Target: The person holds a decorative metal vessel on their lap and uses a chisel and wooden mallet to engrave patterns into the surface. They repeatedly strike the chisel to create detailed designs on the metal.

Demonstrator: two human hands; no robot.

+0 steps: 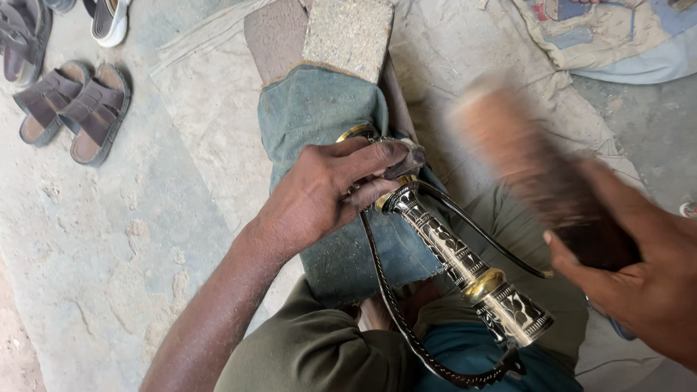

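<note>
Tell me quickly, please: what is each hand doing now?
Left hand: closed on the top end of the black and brass handle.
Right hand: closed on a blurred wooden block.

L hand (330, 192) palm down, fingers curled shut, forearm stretched fwd; R hand (639, 279) raised at right, clenched, motion-blurred.

Floor workshop: dusty concrete floor (109, 239), padded work block (319, 109)

Handle (465, 265): black with silver engraved pattern, brass bands. Cord (406, 327): black, braided. Cloth (319, 109) on block: dusty blue-green. Mallet (523, 160), right: brown, blurred. Sandals (72, 109), far left: brown. Trousers (312, 348): olive.
</note>
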